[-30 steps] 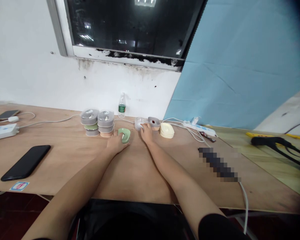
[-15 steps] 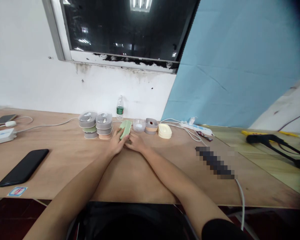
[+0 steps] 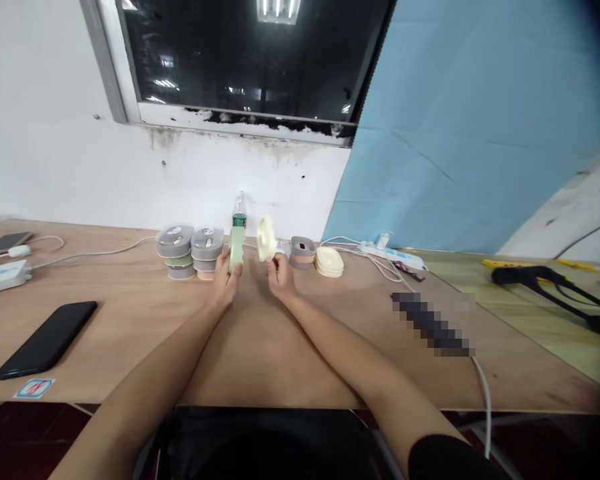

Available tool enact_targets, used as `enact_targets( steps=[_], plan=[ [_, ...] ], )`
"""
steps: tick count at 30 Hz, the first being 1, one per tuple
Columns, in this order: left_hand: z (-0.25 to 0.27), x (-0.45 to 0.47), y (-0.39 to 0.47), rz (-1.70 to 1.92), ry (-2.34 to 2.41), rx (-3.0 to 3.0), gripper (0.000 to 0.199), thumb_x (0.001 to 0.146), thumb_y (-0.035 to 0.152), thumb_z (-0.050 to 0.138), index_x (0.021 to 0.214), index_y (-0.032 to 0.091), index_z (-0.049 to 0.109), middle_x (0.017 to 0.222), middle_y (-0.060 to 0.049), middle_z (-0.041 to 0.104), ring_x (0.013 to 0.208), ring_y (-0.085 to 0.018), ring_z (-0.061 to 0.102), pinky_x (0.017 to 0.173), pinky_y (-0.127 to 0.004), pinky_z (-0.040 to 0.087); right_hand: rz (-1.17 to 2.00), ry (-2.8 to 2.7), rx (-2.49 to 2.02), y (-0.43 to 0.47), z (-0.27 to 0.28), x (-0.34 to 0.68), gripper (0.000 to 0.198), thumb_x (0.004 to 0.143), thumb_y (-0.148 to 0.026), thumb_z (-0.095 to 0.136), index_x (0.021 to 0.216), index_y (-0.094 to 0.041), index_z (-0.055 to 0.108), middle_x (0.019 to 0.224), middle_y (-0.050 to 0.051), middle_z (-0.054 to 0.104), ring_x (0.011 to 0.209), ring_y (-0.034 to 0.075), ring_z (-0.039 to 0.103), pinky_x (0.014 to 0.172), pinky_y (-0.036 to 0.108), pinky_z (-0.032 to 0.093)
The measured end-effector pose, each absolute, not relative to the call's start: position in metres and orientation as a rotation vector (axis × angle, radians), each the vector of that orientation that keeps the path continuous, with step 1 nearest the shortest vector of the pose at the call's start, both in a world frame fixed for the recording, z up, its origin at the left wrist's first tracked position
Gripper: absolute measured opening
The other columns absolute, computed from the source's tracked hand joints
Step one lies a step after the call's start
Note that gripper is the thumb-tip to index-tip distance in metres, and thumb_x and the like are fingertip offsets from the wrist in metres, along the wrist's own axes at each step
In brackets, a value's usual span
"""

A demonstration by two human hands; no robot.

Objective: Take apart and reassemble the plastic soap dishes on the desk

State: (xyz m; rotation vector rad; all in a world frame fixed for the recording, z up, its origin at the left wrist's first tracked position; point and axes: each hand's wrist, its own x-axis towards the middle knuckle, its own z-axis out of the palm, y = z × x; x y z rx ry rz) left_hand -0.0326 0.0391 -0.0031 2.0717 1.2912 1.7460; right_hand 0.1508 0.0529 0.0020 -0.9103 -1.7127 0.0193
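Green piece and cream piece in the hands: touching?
Apart: the head view shows wall and table in the gap between the green piece and the cream piece.

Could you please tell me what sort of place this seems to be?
It seems to be a plain indoor workspace, perhaps a workshop, though that is only a guess: a long wooden table stands by a stained white wall, with power strips on it.

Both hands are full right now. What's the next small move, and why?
Probably lower the right hand and lay its cream piece on the cream stack: the colours match, the stack stands on that side, and the left hand holds the green piece apart.
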Motion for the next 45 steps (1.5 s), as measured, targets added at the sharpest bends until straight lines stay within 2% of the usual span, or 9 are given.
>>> enact_targets(
  steps=[7,14,20,29,38,45],
  plan=[
    [0.001,-0.029,0.028,1.452,1.244,2.301,0.045,0.094,0.049,0.038,0.118,0.019,0.06,0.141,-0.011,0.039,0.131,-0.027,0.04,0.109,-0.043,0.036,-0.279,-1.31,-1.091,0.087,0.021,0.256,0.027,0.093,-0.033,0.033,0.103,-0.018,0.052,0.097,0.011,0.057,0.091,0.022,0.054,0.083,0.038,0.044],
    [0.001,-0.026,0.025,1.302,1.209,2.369,0.041,0.092,0.048,0.044,0.119,0.021,0.06,0.141,-0.01,0.039,0.124,-0.028,0.047,0.105,-0.043,0.041,-0.463,-1.057,-1.401,0.076,-0.001,0.347,0.025,0.091,-0.027,0.031,0.097,-0.018,0.053,0.099,0.012,0.054,0.1,0.025,0.05,0.091,0.041,0.039],
    [-0.001,-0.028,0.028,1.31,1.226,2.342,0.041,0.091,0.049,0.044,0.116,0.021,0.061,0.139,-0.01,0.042,0.124,-0.027,0.048,0.105,-0.044,0.041,-0.393,-1.095,-1.47,0.083,-0.006,0.347,0.026,0.091,-0.027,0.032,0.098,-0.017,0.055,0.103,0.013,0.051,0.102,0.025,0.047,0.092,0.04,0.038],
    [0.0,-0.028,0.026,1.302,1.226,2.341,0.041,0.091,0.048,0.045,0.116,0.02,0.061,0.138,-0.01,0.043,0.125,-0.027,0.047,0.103,-0.044,0.042,-0.282,-1.282,-1.656,0.086,-0.015,0.347,0.022,0.088,-0.023,0.036,0.088,-0.017,0.057,0.091,0.011,0.049,0.097,0.026,0.045,0.091,0.041,0.038],
    [0.003,-0.027,0.022,1.279,1.232,2.34,0.04,0.091,0.049,0.045,0.114,0.02,0.061,0.139,-0.01,0.042,0.124,-0.027,0.048,0.1,-0.042,0.046,-0.28,-1.38,-1.696,0.084,-0.02,0.347,0.022,0.086,-0.02,0.038,0.085,-0.015,0.059,0.092,0.013,0.052,0.097,0.026,0.046,0.092,0.04,0.038],
    [0.003,-0.027,0.022,1.242,1.22,2.336,0.041,0.091,0.049,0.044,0.115,0.02,0.06,0.14,-0.01,0.041,0.121,-0.026,0.051,0.094,-0.039,0.05,-0.249,-1.354,-1.729,0.084,-0.022,0.347,0.022,0.082,-0.031,0.047,0.083,-0.016,0.063,0.094,0.012,0.052,0.094,0.026,0.048,0.091,0.039,0.039]
  ],
)
